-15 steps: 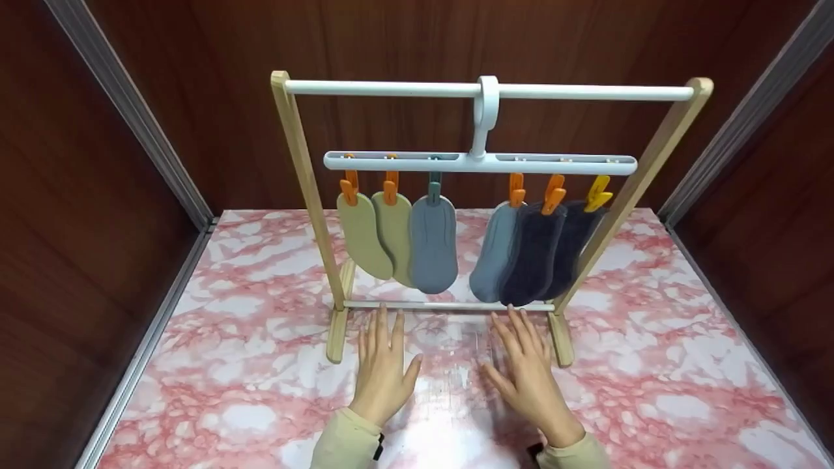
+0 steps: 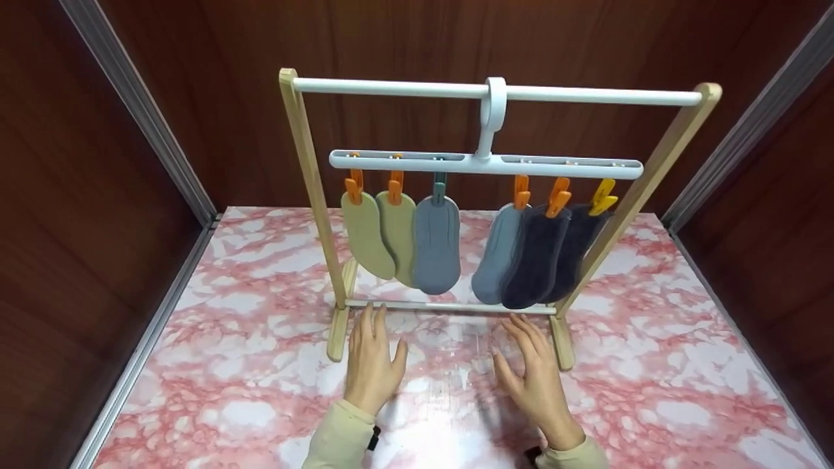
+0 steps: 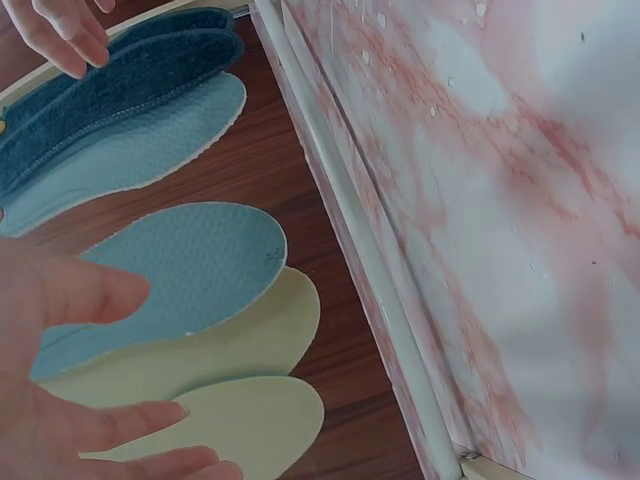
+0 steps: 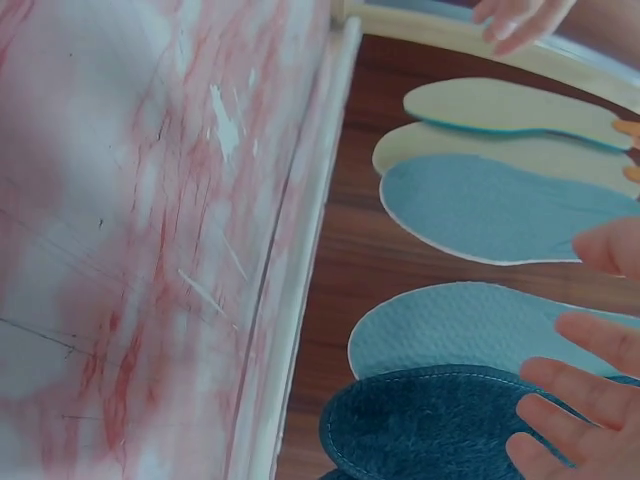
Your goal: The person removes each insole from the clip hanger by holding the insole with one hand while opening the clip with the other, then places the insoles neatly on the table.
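Observation:
Several shoe insoles hang by clips from a white hanger [image 2: 417,161]. On its left half are a pale yellow-green insole [image 2: 368,238], another behind it, and a grey-blue insole [image 2: 436,247]. The right half carries a second grey-blue insole [image 2: 495,254] and two dark insoles, one [image 2: 535,257] partly covering the other [image 2: 576,251]. My left hand [image 2: 374,365], fingers extended and thumb apart, is near the rack's lower bar [image 2: 449,306] at its left end. Toward the bar's right end is my right hand [image 2: 535,374], its fingers slightly bent. Neither hand holds anything.
The hanger hooks over the top rail of a wooden rack [image 2: 315,189]. Orange, green and yellow clips, such as the yellow clip [image 2: 603,197], grip the insoles. A pink-and-white marbled tabletop [image 2: 247,417] lies beneath, with dark wood panels [image 2: 215,52] around it.
My left hand has shifted slightly to the left. The right hand has moved a little to the right, its fingers drawn in slightly. The head view has shifted a little; the insoles hang as before.

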A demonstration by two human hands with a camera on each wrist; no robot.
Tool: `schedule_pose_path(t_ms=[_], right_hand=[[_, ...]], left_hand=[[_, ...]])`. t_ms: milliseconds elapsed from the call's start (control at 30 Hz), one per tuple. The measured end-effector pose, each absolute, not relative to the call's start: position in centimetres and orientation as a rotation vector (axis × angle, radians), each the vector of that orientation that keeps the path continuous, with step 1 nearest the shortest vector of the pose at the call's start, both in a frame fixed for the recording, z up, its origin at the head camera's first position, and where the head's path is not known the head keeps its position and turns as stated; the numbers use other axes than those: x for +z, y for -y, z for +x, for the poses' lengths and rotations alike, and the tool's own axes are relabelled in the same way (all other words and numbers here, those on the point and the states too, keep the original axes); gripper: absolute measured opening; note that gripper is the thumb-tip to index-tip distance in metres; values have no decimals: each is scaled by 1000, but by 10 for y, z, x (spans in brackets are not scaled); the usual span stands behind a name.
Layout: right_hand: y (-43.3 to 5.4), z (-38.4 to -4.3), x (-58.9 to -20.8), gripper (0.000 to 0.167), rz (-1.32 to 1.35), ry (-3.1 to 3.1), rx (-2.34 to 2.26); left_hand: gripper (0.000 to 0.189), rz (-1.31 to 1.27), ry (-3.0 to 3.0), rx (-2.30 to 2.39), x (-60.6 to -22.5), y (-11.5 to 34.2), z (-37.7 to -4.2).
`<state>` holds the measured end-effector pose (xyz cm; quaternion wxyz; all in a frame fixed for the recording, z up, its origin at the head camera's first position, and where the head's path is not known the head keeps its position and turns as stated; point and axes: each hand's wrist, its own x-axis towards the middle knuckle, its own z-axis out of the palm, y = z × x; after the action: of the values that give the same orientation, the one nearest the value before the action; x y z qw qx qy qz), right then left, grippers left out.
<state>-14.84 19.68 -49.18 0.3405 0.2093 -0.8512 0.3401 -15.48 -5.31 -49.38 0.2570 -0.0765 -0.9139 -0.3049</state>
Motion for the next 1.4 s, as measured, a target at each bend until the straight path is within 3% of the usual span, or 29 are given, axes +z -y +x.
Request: schedule_pose_path(t_ms=[900,1400], right_hand=[[-220,-152,-481,44,575,2195,882],[-202,-144,-495,43,542,2200,908]], left_hand=[[65,-115,2331,-1036,-485,46,-188],[71,-58,2378,-956,-470,72,-196]])
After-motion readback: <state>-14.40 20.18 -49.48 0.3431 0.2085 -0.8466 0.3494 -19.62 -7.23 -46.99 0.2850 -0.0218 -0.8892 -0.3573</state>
